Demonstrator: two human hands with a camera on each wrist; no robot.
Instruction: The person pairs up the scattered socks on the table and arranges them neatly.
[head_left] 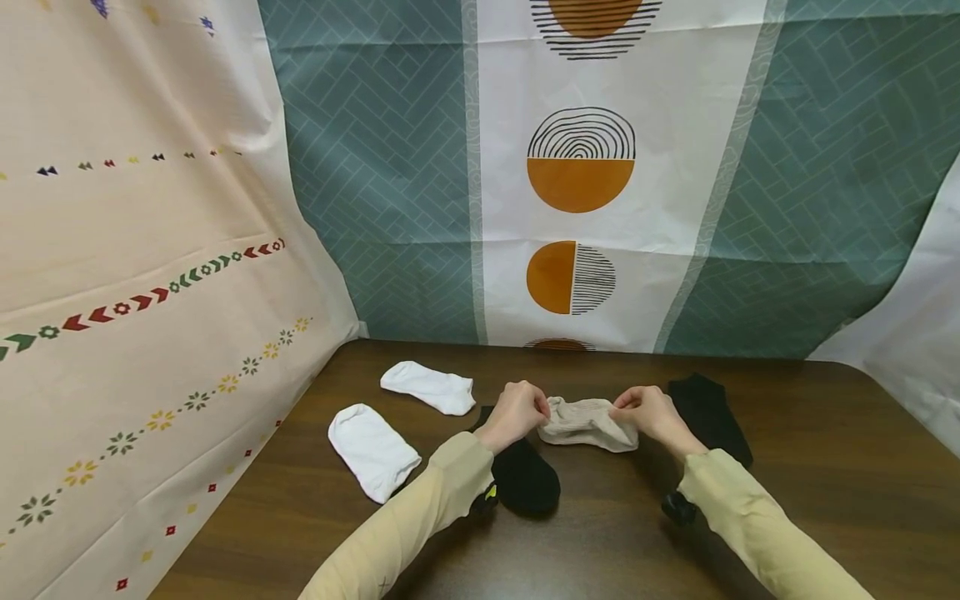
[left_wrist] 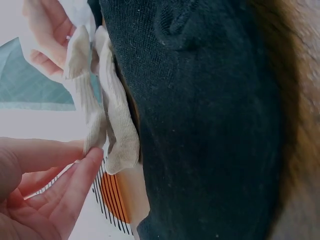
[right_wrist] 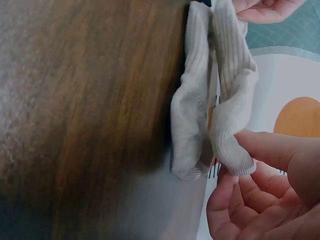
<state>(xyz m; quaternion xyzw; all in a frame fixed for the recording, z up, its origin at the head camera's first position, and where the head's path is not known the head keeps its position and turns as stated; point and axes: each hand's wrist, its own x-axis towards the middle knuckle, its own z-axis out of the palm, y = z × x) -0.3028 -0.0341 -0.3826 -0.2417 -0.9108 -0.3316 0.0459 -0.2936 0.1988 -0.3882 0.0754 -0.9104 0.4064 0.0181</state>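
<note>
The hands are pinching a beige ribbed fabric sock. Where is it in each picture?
Head: the beige ribbed fabric sock, right of centre, below the middle.
Left wrist: left of centre, mostly upper half.
Right wrist: right of centre, reaching the top edge.
Shared landmark: white fabric with orange shapes.

Table [head_left: 622, 550]: dark brown, wood-grained top, far right corner rounded; pale sheen of reflected light on the near middle part. Rear: hanging curtain [head_left: 375, 125] with green side panels in a faint brick-like line pattern and a white centre strip [head_left: 502, 183]. The strip carries a vertical row of circles [head_left: 581, 185], part solid orange, part black lines. Horizontal creases noted across the curtain. Left side: cream cloth [head_left: 150, 258], draped in folds along the table edge, with rows of coloured motifs. Right side: white cloth [head_left: 926, 333], partly in view, beside the table.
</note>
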